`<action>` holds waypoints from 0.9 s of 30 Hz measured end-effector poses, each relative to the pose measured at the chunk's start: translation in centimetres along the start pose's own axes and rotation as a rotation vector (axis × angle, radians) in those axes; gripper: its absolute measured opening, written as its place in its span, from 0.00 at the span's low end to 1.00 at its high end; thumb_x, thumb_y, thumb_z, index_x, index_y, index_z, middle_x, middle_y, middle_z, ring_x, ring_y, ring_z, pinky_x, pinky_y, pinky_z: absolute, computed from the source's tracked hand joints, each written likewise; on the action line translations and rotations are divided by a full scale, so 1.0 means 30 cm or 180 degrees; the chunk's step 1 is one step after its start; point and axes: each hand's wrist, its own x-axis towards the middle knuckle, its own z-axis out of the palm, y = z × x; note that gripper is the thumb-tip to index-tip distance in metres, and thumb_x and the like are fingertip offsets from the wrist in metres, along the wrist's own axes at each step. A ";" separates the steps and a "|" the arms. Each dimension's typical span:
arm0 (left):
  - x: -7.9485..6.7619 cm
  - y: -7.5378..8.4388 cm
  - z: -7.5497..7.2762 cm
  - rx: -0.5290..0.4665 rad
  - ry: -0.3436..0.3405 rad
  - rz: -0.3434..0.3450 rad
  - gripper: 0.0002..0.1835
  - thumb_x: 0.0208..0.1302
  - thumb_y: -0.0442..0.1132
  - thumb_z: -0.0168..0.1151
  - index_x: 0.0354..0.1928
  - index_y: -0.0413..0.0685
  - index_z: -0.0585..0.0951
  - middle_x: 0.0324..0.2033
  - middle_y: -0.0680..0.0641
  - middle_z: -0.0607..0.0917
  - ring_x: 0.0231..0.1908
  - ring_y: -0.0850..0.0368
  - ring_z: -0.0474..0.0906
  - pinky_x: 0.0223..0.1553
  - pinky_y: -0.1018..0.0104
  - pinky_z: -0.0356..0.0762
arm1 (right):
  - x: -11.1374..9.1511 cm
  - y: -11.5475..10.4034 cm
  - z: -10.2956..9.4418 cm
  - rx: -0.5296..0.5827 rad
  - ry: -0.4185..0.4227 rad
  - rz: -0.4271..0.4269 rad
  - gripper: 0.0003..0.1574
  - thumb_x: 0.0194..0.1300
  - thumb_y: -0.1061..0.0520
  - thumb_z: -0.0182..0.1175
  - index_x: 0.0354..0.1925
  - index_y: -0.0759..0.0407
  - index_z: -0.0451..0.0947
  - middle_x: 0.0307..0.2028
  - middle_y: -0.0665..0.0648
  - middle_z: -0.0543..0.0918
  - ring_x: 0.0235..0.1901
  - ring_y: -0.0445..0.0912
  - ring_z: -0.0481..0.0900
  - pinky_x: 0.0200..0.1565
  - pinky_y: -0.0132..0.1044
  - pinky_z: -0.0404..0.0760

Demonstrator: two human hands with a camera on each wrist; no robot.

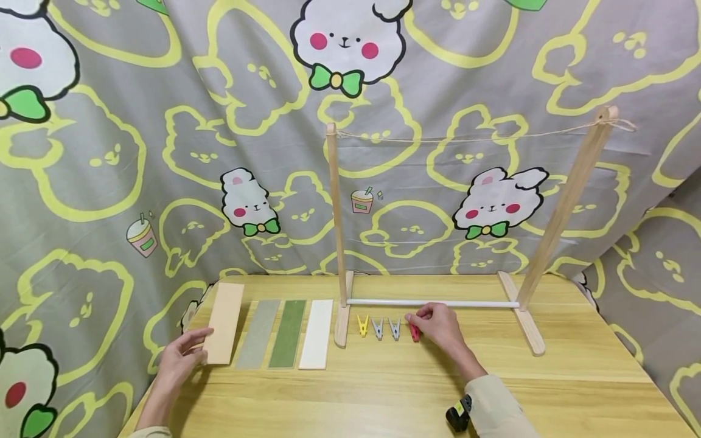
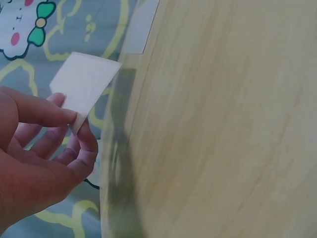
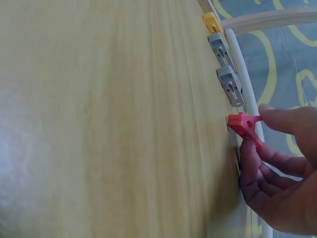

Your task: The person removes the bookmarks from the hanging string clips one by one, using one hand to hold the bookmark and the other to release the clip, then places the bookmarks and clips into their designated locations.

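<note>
My left hand (image 1: pixel 179 359) pinches the lower left edge of a peach rectangular card (image 1: pixel 226 322); in the left wrist view the card (image 2: pixel 85 82) tilts up from the table, between thumb and fingers. To its right lie a grey card (image 1: pixel 258 334), a green card (image 1: pixel 287 334) and a white card (image 1: pixel 316 334). With thumb and fingers my right hand (image 1: pixel 440 327) grips a red clothespin (image 3: pixel 243 124) by its handle ends. Left of it, a yellow clothespin (image 1: pixel 363 326) and two grey clothespins (image 1: pixel 378 329) lie in a row.
Behind the clothespins stands a wooden frame (image 1: pixel 566 213) with a string (image 1: pixel 460 140) tied between its posts and a white rod (image 1: pixel 432 303) low down. A patterned curtain (image 1: pixel 306 243) hangs behind the wooden table (image 1: pixel 356 401). A black device (image 1: pixel 459 417) sits at the right wrist.
</note>
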 end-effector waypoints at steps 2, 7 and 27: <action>-0.001 -0.007 0.001 0.0031 -0.0014 0.0009 0.26 0.55 0.16 0.61 0.60 0.24 0.76 0.45 0.67 0.85 0.44 0.74 0.77 0.40 0.77 0.79 | 0.003 -0.001 0.001 -0.0065 0.0001 0.0038 0.13 0.62 0.53 0.74 0.32 0.62 0.85 0.20 0.51 0.84 0.24 0.45 0.78 0.29 0.35 0.73; 0.001 -0.019 0.006 0.0046 -0.0062 0.0058 0.24 0.55 0.16 0.62 0.57 0.23 0.78 0.44 0.66 0.85 0.44 0.73 0.78 0.39 0.77 0.78 | 0.010 -0.006 0.001 -0.0224 -0.0014 0.0091 0.13 0.62 0.52 0.74 0.31 0.61 0.84 0.22 0.50 0.83 0.24 0.45 0.76 0.28 0.36 0.73; 0.022 -0.043 0.004 0.0145 -0.0205 -0.0307 0.26 0.53 0.18 0.62 0.58 0.27 0.79 0.52 0.35 0.85 0.43 0.69 0.78 0.35 0.70 0.80 | 0.004 -0.006 0.000 -0.0303 0.0045 -0.0055 0.12 0.62 0.53 0.73 0.31 0.61 0.84 0.25 0.52 0.82 0.27 0.45 0.75 0.31 0.37 0.74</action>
